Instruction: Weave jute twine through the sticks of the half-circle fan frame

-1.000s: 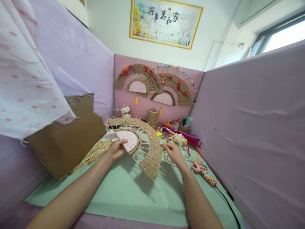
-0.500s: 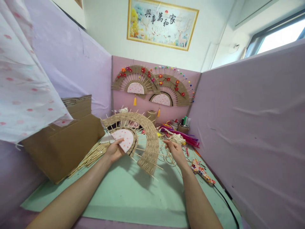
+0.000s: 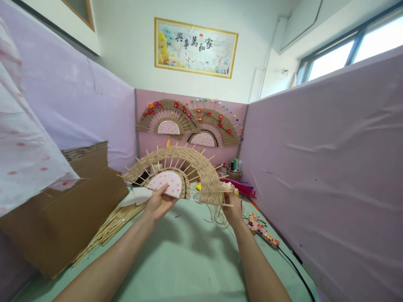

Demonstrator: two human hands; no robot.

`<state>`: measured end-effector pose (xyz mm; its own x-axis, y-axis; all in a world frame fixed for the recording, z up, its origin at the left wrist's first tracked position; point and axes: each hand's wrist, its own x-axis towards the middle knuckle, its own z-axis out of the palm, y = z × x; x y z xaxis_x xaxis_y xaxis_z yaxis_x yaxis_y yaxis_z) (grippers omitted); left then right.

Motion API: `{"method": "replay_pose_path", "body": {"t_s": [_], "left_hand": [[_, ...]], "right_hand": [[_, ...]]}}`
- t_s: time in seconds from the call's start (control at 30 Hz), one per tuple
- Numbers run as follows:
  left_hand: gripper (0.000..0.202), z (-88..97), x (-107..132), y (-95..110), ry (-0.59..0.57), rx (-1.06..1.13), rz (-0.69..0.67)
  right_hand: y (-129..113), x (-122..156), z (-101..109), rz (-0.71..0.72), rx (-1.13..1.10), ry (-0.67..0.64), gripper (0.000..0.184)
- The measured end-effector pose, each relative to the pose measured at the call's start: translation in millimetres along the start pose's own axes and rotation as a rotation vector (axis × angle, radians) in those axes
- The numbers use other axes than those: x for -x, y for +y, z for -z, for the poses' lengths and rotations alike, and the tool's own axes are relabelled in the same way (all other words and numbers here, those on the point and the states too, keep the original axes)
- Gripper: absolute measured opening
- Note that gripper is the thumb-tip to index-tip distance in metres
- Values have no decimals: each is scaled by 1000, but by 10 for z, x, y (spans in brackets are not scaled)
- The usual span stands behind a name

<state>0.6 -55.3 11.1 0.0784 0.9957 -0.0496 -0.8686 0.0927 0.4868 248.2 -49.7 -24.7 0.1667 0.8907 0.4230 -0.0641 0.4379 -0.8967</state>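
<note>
Jute twine, wound over thin wooden sticks, makes up the half-round fan [image 3: 176,163], which is held upright in the air above the green mat [image 3: 189,260], in the middle of the view. Around it there is plenty. A cardboard box [image 3: 63,209] stands at the left, with a bundle of sticks [image 3: 110,226] lying along its foot. A patterned glue gun [image 3: 262,230] rests on the mat at the right. Pipe cleaners [image 3: 239,186] and a pen cup [image 3: 234,172] sit near the back wall, where two finished fans [image 3: 170,117] hang. The held fan covers part of the clutter behind it, and loose twine strands [image 3: 217,216] dangle from its right end.

The left hand [image 3: 159,203] reaches up from below and grasps the fan at its pink dotted half-disc [image 3: 166,182], thumb on the front face. The right hand [image 3: 231,205] is closed on the right end of the woven band. Whether it pinches twine or a stick there cannot be told. Both forearms stretch forward over the mat.
</note>
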Motion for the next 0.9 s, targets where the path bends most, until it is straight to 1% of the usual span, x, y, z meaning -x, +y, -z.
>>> {"method": "replay_pose_path", "body": {"t_s": [0.1, 0.2, 0.27, 0.33, 0.47, 0.53, 0.6, 0.73, 0.8, 0.9], "left_hand": [[20, -168, -51, -103, -67, 3, 49], [20, -233, -123, -232, -84, 15, 66], [23, -222, -186, -325, -111, 29, 92], [25, -196, -261, -411, -129, 49, 113], [28, -206, -436, -508, -103, 90, 116], [31, -261, -537, -505, -117, 99, 108], [34, -341, -656, -473, -131, 93, 87], [36, -542, -968, -347, -111, 63, 56], [34, -641, -1154, -271, -99, 57, 44], [30, -763, -1429, -177, -69, 53, 19]], "right_hand": [[-31, -36, 9, -63, -272, 80, 53], [-56, -63, 36, -79, -405, 154, 40], [-49, -80, 64, -82, -424, 183, 38], [-13, -101, 96, -84, -394, 217, 37], [117, -150, 153, -98, -320, 261, 25], [172, -166, 160, -113, -346, 284, 17], [205, -169, 143, -141, -387, 274, 15], [242, -142, 63, -219, -379, 173, 29], [273, -126, 25, -227, -322, 129, 31], [329, -115, -5, -211, -231, 96, 31]]}}
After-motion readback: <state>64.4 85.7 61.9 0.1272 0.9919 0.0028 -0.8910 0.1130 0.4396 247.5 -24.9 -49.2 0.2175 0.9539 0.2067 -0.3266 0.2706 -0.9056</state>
